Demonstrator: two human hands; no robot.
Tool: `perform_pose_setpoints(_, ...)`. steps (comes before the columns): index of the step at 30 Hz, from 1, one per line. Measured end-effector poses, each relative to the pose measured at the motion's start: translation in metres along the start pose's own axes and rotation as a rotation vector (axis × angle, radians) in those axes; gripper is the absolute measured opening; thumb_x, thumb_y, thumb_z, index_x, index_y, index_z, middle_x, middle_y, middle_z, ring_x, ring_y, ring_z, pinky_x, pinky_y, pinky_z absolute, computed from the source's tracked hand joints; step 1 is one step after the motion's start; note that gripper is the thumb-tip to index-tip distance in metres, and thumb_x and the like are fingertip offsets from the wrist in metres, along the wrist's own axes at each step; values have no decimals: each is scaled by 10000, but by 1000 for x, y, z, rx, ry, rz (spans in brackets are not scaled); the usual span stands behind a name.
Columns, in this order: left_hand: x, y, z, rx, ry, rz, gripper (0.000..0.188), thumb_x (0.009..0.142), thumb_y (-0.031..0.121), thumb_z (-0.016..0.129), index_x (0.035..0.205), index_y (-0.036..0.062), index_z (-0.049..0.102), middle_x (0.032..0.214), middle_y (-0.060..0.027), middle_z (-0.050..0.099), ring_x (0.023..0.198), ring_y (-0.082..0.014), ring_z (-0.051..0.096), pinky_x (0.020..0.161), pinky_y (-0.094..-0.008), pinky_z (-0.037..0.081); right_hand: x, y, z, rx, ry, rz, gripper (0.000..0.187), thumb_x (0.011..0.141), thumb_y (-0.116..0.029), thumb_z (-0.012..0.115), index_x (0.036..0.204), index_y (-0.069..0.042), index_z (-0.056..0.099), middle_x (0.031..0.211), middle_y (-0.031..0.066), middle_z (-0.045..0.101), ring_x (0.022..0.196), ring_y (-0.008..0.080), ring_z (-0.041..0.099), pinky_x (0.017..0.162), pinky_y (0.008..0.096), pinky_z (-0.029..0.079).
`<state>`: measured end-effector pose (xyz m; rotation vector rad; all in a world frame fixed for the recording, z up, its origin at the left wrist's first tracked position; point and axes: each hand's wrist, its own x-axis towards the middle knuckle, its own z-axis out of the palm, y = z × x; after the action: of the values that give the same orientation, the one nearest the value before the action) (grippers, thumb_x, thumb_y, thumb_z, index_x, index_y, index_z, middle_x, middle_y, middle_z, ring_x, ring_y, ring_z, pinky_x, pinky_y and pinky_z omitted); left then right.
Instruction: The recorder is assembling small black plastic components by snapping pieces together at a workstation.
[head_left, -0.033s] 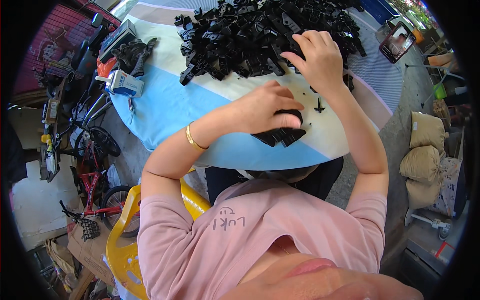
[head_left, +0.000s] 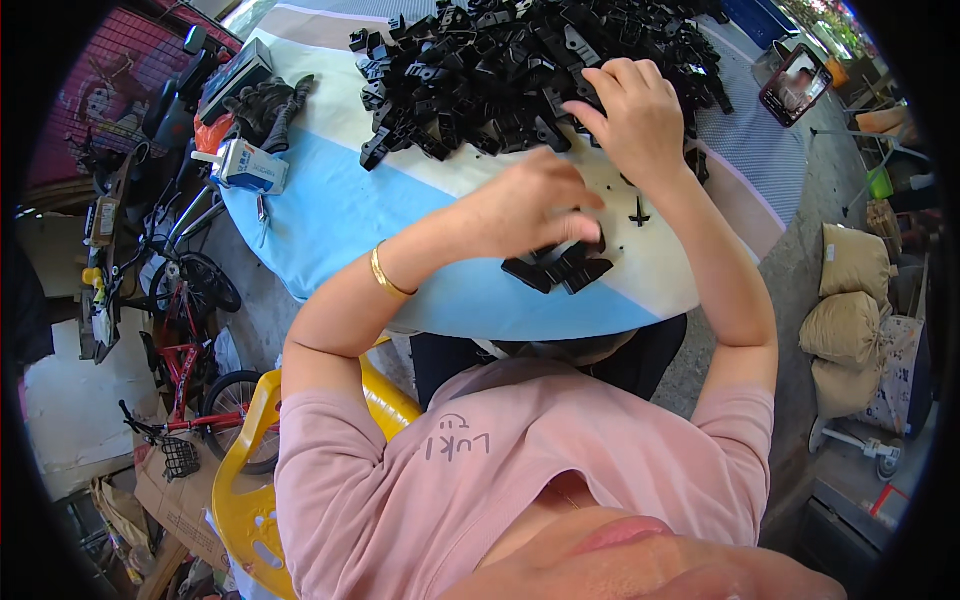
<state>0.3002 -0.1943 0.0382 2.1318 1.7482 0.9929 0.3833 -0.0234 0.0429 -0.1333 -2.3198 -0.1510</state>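
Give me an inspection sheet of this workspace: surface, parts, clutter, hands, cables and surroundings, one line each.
Surface: striped tablecloth in blue, cream and pale pink.
Parts: large pile of black parts at the far side; small group of black parts near the person; cross-shaped black piece lying apart.
Clutter: blue-and-white carton and dark crumpled fabric on the left.
Hands: left hand over the small group, right hand at the pile; grip unclear for both.
Cables: nothing seen on the tabletop.
Surroundings: yellow chair and red bicycle to the left; tan sacks to the right.
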Motion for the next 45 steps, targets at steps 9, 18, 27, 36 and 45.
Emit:
perform_pose_setpoints(9, 16, -50, -4, 498, 316, 20, 276, 709, 194, 700, 954, 85, 637, 995, -50, 571, 974, -260, 475, 842, -353, 406, 11, 0, -8, 137, 72, 152, 436, 707, -97, 635, 1139, -134, 587, 819, 26, 630, 741, 213, 583, 668, 330, 498)
perform_pose_setpoints(18, 15, -35, -2, -56, 368, -284, 278, 779, 117, 663, 1031, 30, 586, 867, -47, 605, 836, -183, 548, 742, -315, 466, 3, 7, -23, 1084, -13, 597, 365, 869, -50, 551, 1233, -70, 532, 861, 16, 593, 762, 58, 562, 642, 202, 475)
perform_pose_setpoints(27, 6, -33, -21, -1459, 279, -586, 313, 896, 184, 580, 1160, 16, 557, 906, -46, 613, 716, -101, 595, 649, -209, 508, 0, -9, -31, 1359, -343, 507, 276, 850, 4, 575, 1125, -8, 584, 993, 47, 604, 767, 89, 584, 715, 207, 494)
perform_pose_setpoints(36, 5, -30, -18, -1375, 313, -621, 222, 894, 178, 579, 1071, 46, 600, 889, -18, 616, 733, -84, 566, 618, -199, 477, -4, -9, -31, 1297, -382, 250, 308, 823, 103, 535, 1117, 20, 577, 1285, 102, 463, 885, 117, 586, 733, 229, 520)
perform_pose_setpoints(45, 6, -12, -17, -928, 444, -533, 270, 801, 165, 699, 989, -20, 645, 810, -18, 634, 640, -65, 545, 588, -194, 464, -13, -11, -17, 1208, -305, 397, 331, 823, 76, 567, 1146, 4, 563, 1080, 78, 602, 945, 119, 580, 800, 230, 494)
